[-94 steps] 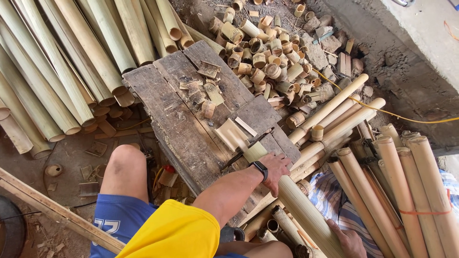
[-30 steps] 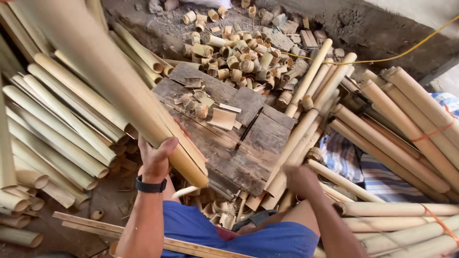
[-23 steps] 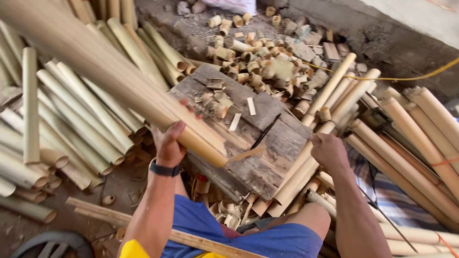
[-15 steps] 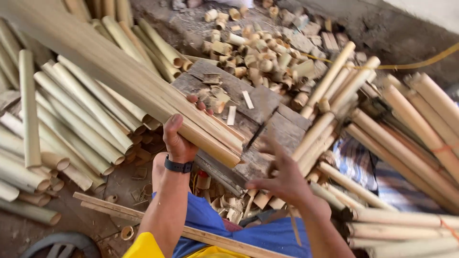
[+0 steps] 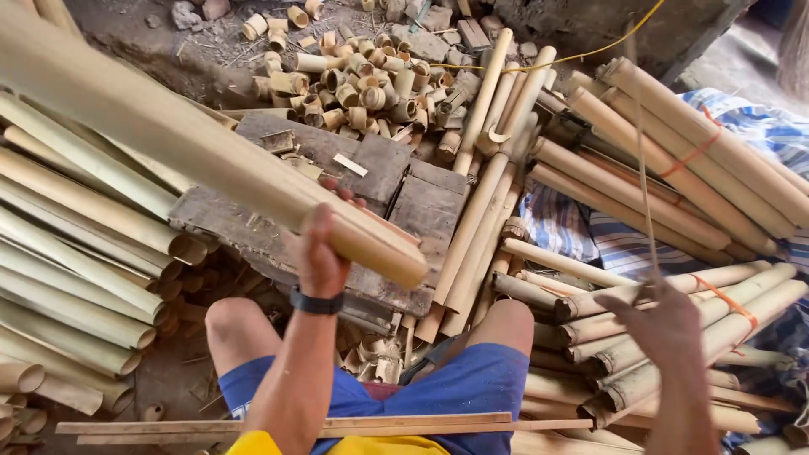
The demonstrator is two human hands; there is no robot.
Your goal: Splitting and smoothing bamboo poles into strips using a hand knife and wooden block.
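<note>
Moved: right hand (image 5: 666, 324) has risen, pinching a thin strip (image 5: 645, 160).
Left hand (image 5: 324, 248): grips bamboo pole (image 5: 194, 143) above the wooden surface (image 5: 421, 198).

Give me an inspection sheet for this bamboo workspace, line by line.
Surface: worn wooden block, chips and a pale sliver on top.
Job's things: long bamboo pole held slanting over the block; thin strip rising from the right hand.
Clutter: short cut bamboo rings heaped beyond the block; offcuts under its near edge.
Hands: left hand gripping the pole near its cut end, dark wristband on the wrist; right hand raised, pinching the strip.
Cables: yellow cord running across the top.
Surroundings: loose poles at left; bundled poles tied with orange bands at right, on a blue checked cloth; wooden slat across the lap.
</note>
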